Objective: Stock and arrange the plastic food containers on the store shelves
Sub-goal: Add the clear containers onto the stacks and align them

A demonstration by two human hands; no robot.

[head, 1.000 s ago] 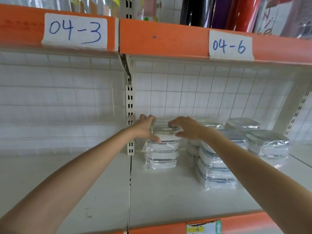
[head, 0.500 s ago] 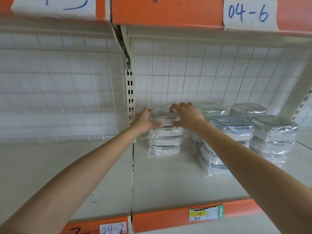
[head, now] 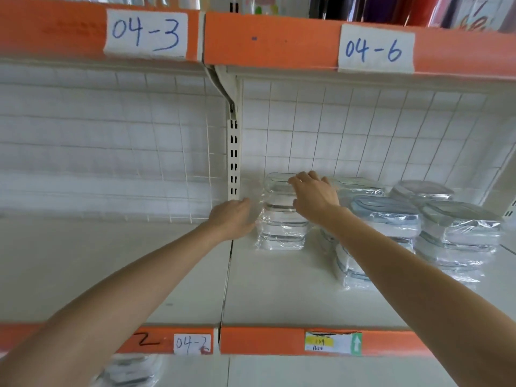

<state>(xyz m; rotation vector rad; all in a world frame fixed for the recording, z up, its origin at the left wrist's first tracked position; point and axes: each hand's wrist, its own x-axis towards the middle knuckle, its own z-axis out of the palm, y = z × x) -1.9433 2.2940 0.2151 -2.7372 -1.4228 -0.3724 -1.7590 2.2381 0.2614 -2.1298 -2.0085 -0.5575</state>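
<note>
Leftmost stack of wrapped containers [head: 282, 219] on white shelf [head: 279, 289], just right of slotted upright [head: 233, 160], back against wire grid [head: 363, 129]. Top container of that stack under right hand [head: 314, 195]: fingers bent over the lid, thumb down its front edge, gripping it. Left hand [head: 233, 219] at the stack's left side, fingers loosely extended, fingertips at the plastic wrap; actual contact not resolvable, blurred there. More wrapped container stacks [head: 418, 219] to the right of the leftmost stack, on the same shelf, near one another, partly hidden behind the right forearm. Above the stack, orange shelf edge [head: 279, 40] with paper label "04-6" [head: 375, 48]; label "04-3" [head: 146, 34] left of the upright. Below the stack, lower orange edge with price tag [head: 332, 343] and label "04-2" [head: 192, 344].
</note>
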